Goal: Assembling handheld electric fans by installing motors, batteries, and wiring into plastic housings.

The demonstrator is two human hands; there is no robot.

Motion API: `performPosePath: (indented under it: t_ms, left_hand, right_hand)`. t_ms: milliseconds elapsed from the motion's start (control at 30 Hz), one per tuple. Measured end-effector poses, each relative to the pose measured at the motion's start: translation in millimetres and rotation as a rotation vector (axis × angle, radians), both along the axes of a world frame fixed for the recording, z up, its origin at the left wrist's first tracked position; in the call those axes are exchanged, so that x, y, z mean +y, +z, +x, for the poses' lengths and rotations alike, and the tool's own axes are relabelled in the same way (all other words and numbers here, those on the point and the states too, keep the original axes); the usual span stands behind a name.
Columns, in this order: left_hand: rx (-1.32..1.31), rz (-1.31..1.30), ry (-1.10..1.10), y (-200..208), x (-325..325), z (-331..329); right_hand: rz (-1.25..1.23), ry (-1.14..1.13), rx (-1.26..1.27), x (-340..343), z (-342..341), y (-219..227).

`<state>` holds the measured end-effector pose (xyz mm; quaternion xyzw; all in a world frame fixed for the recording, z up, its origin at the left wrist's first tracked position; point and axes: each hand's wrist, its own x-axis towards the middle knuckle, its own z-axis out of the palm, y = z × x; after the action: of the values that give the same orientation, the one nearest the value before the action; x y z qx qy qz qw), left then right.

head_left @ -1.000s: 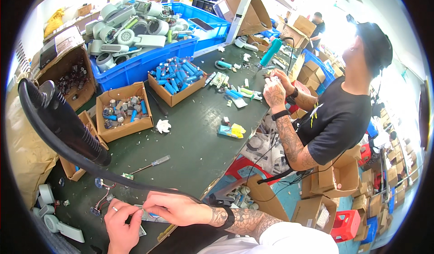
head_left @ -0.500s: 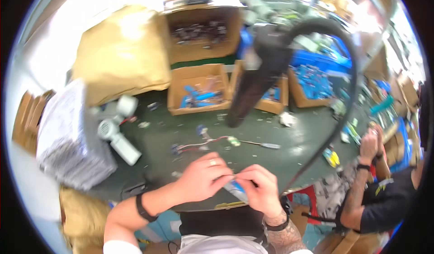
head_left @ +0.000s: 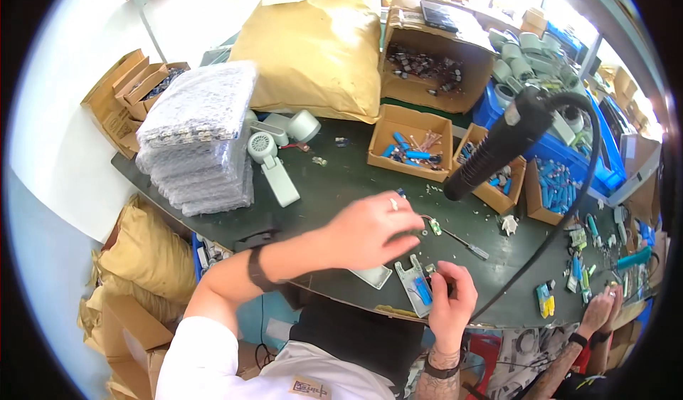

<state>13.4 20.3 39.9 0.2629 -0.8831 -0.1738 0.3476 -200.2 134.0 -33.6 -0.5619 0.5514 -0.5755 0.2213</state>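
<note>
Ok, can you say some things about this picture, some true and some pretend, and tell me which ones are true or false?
1. The left hand wears a ring. True.
2. The screwdriver is inside a cardboard box. False: it lies on the dark green table.
3. The right hand is beside a pale casing with a blue cell in it. True.
4. The wrapped stack is right of the big gold bag. False: it is on the bag's left.
5. Both of the person's wrists have black bands. True.

Lettering (head_left: pixel 309 386) marks a tan patch (head_left: pixel 324 395) on the white shirt (head_left: pixel 203 354).
</note>
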Motion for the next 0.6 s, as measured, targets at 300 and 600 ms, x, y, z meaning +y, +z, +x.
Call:
performPosePath:
  t_ms: [300,600]
  left_hand:
    - [-0.488,-0.094,1.084,-30.2,-41.1,112.2]
    - [-0.738,0.111,1.078,-67.9,-87.3,170.3]
  right_hand:
    - [-0.019,-0.069,0.019,5.5,-17.9,7.4]
    - [-0.171,-0.250,0.036,11.5,-26.9,-7.4]
